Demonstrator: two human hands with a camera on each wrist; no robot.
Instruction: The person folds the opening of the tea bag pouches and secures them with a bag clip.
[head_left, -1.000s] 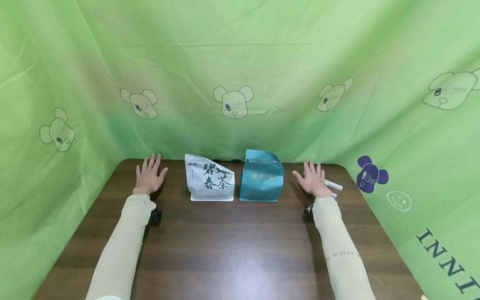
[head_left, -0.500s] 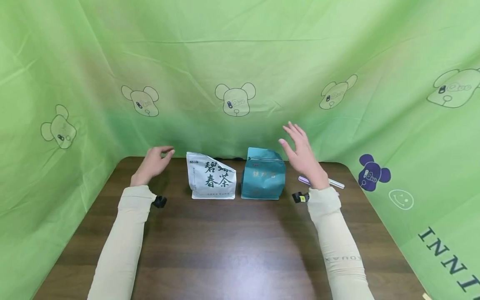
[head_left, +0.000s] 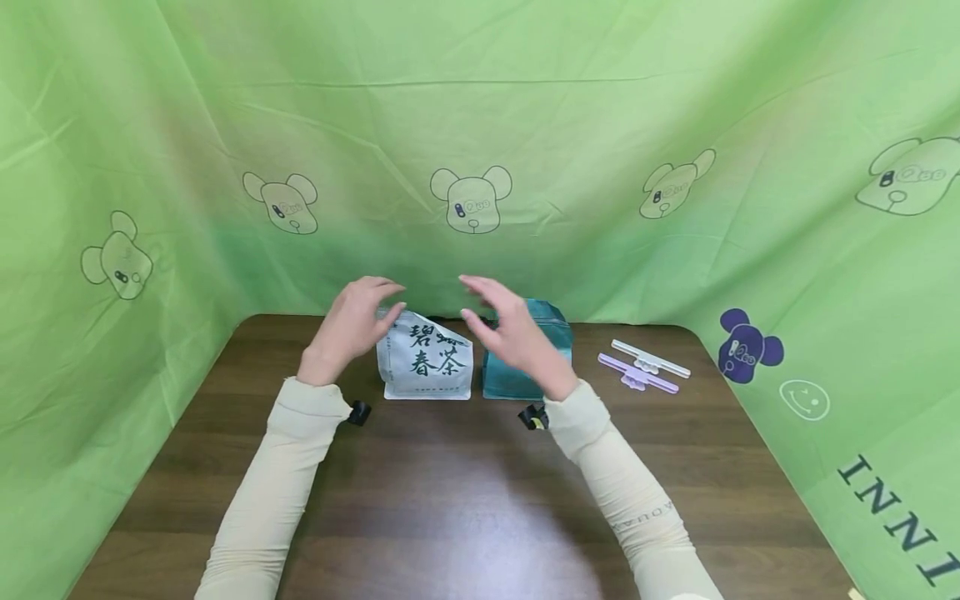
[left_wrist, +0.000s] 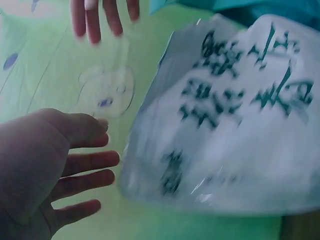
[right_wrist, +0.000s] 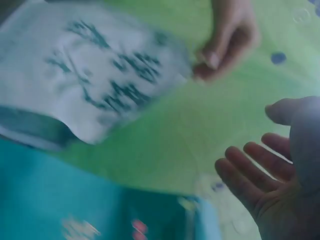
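A white tea pouch (head_left: 427, 367) with dark green characters stands upright on the table, its top right corner sloping down. Beside it on the right stands a teal pouch (head_left: 551, 333), partly covered by my right hand in the head view. My left hand (head_left: 352, 321) hovers by the white pouch's upper left corner, fingers spread and thumb apart. In the left wrist view, bare space shows between those fingers and the pouch (left_wrist: 220, 135). My right hand (head_left: 510, 329) is raised before the teal pouch, fingers loosely bent and holding nothing.
Two bag sealing clips, one white (head_left: 651, 358) and one purple (head_left: 637, 373), lie on the right of the brown wooden table (head_left: 435, 475). A green curtain (head_left: 465, 108) with bear heads hangs round the back and sides.
Both hands have lifted from the table's far corners and moved inward to the pouches. The two clips, partly covered before by the right hand, now show fully. The pouches stand where they were.
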